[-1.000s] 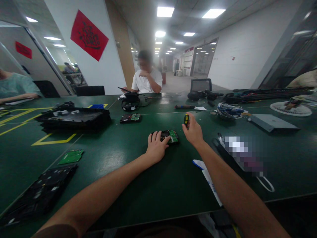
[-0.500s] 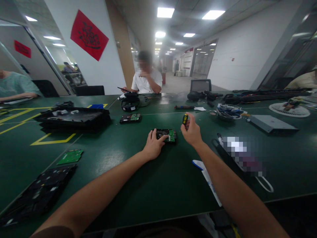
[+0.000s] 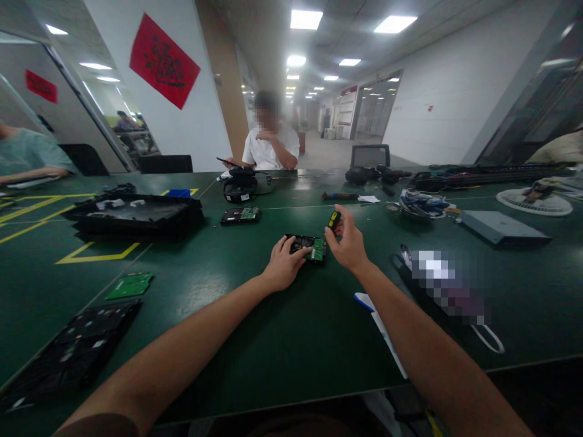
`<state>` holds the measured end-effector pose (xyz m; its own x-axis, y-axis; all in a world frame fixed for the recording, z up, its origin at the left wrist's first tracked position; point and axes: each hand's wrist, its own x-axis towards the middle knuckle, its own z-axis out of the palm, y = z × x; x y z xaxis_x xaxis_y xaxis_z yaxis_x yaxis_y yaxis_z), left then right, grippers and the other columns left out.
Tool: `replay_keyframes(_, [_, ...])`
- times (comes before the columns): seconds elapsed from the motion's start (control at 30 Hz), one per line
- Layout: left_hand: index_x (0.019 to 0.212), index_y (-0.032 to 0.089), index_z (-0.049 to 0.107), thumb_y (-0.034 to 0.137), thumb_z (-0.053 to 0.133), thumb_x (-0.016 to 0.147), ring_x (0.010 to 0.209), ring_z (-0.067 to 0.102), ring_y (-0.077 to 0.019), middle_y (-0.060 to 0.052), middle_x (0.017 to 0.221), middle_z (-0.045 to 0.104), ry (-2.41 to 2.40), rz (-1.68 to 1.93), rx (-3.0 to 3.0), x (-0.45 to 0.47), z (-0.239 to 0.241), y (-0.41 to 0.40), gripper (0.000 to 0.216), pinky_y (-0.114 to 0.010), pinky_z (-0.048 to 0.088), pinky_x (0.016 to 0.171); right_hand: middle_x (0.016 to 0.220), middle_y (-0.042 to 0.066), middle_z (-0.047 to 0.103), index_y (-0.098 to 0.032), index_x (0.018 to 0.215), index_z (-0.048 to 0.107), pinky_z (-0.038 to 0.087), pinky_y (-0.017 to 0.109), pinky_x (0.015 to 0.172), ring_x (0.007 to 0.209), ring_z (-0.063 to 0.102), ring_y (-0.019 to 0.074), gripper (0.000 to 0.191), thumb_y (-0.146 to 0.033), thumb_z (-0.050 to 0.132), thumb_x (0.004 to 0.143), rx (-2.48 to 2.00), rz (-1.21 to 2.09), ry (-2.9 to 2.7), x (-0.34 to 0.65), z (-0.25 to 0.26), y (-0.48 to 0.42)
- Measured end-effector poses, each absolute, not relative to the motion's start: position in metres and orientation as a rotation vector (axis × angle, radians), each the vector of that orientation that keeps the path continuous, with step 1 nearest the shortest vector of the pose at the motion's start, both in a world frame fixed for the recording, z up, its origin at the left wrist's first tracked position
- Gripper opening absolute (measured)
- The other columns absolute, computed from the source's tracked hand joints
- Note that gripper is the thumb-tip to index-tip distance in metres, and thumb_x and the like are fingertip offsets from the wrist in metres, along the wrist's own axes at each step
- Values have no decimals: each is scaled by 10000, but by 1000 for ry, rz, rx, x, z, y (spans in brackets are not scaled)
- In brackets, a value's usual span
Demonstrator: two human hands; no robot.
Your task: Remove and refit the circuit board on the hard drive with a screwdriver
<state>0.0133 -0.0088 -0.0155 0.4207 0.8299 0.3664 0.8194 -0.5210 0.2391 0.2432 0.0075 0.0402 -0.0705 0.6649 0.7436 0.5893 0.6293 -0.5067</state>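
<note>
A hard drive (image 3: 316, 249) lies on the green table in front of me, its green circuit board facing up. My left hand (image 3: 286, 261) holds it from the left side, with fingers spread across its top. In my right hand (image 3: 348, 241) is a screwdriver (image 3: 334, 220) with a black and yellow handle, gripped between thumb and fingers just right of the drive. The handle leans to the right at the top. I cannot make out the screwdriver's tip. Farther back on the left sits a second hard drive (image 3: 240, 215).
Black plastic trays (image 3: 136, 215) are stacked at the left. Nearer are a green circuit board (image 3: 130, 285) and a black panel (image 3: 73, 346). To the right are a pouch-like item (image 3: 423, 291), a grey metal box (image 3: 503, 227) and a cable bundle (image 3: 421, 205). A person (image 3: 271, 145) sits opposite.
My right hand has moved slightly left, closer to the drive, and the screwdriver handle has tilted more. My left hand stays on the hard drive.
</note>
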Motion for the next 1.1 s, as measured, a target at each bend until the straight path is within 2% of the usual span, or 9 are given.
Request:
replay_keyframes(0.33, [1434, 387, 607, 294, 580, 1011, 1518, 242, -404, -85, 1589, 388, 1504, 733, 2644, 13, -15, -9, 434, -638, 320, 1192, 1038, 69, 676, -288, 1548, 354, 652, 428, 777, 799, 694, 218, 663, -299, 620, 941, -975, 105, -1751, 242, 37, 9])
replay_keyframes(0.57, [1424, 369, 619, 294, 586, 1009, 1518, 252, -394, -93, 1580, 403, 1489, 751, 2656, 14, -15, -9, 423, -630, 325, 1194, 1010, 53, 674, -281, 1543, 361, 649, 404, 753, 775, 683, 203, 662, -279, 631, 939, -976, 88, -1734, 241, 38, 8])
replay_keyframes(0.77, [1412, 361, 630, 286, 595, 1003, 1511, 266, -387, -100, 1573, 420, 1480, 776, 2657, 13, -15, -9, 417, -624, 330, 1192, 1104, 85, 686, -275, 1555, 345, 655, 411, 770, 819, 703, 214, 684, -286, 641, 938, -982, 104, -1701, 242, 37, 9])
replay_keyframes(1.1, [1418, 356, 624, 271, 583, 1004, 1507, 266, -380, -107, 1555, 422, 1494, 762, 2659, 15, -13, -10, 425, -626, 338, 1184, 1009, 54, 688, -296, 1541, 365, 649, 412, 743, 767, 683, 203, 659, -304, 630, 938, -981, 83, -1728, 242, 36, 9])
